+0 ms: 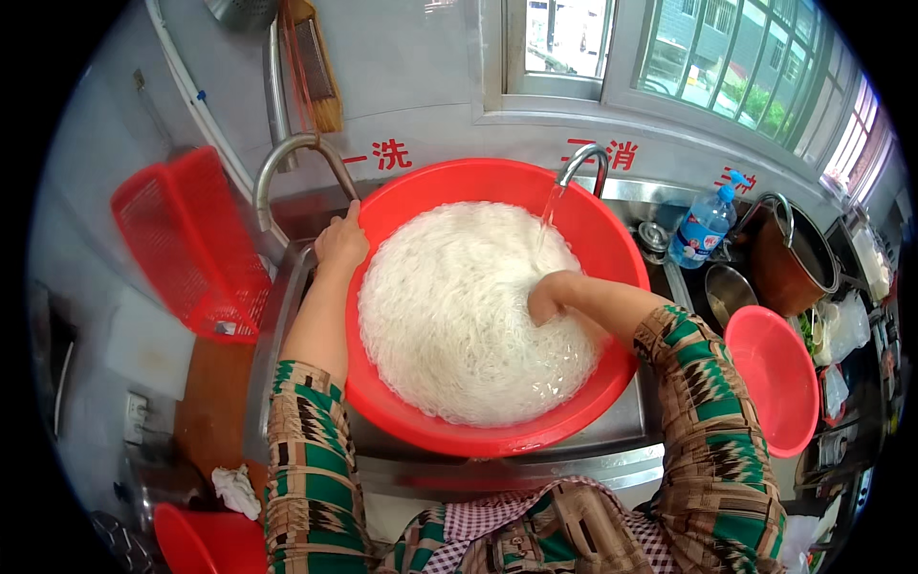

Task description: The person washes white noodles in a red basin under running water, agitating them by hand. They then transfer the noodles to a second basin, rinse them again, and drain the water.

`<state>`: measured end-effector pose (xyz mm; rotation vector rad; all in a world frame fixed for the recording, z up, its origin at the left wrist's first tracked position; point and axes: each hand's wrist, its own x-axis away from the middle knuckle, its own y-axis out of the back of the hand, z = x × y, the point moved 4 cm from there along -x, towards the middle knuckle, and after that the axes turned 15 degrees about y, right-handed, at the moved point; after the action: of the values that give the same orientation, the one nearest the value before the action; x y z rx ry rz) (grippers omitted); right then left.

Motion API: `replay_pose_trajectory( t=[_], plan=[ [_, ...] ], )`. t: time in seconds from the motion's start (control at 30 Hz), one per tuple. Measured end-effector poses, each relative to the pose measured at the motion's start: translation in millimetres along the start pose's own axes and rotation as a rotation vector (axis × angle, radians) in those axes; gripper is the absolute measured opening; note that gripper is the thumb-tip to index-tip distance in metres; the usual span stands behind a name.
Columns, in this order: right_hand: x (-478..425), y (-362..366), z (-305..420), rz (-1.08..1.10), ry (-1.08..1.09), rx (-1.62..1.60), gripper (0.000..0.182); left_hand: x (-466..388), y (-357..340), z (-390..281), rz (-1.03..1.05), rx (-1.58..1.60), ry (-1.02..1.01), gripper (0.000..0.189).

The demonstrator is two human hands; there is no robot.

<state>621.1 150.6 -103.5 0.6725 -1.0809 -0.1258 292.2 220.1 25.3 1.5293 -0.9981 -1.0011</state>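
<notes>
A large red plastic basin sits on the stainless-steel sink in front of me. Thin white strands that look like rice noodles fill it, in water that is blurred by swirling. At the basin's left rim, my left hand grips the edge. My right hand is dipped into the noodles right of the middle; its fingers are hidden under the surface. Water runs from a curved chrome faucet at the back into the basin, just behind my right hand.
Left of the sink stands a red perforated plastic basket, near a second curved faucet. To the right are a blue pump bottle, a metal bowl, a brown pot and a smaller red basin. A red container is at lower left.
</notes>
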Motion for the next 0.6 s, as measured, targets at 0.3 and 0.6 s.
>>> replay_pose_trajectory(
  t=[0.3, 0.6],
  plan=[
    [0, -28, 33, 0.026, 0.485, 0.383, 0.026, 1, -2, -6, -0.017, 0.031, -0.013, 0.057],
    [78, 68, 42, -0.575, 0.105, -0.075, 0.055, 1, -4, 9, -0.038, 0.012, -0.027, 0.055]
  ],
)
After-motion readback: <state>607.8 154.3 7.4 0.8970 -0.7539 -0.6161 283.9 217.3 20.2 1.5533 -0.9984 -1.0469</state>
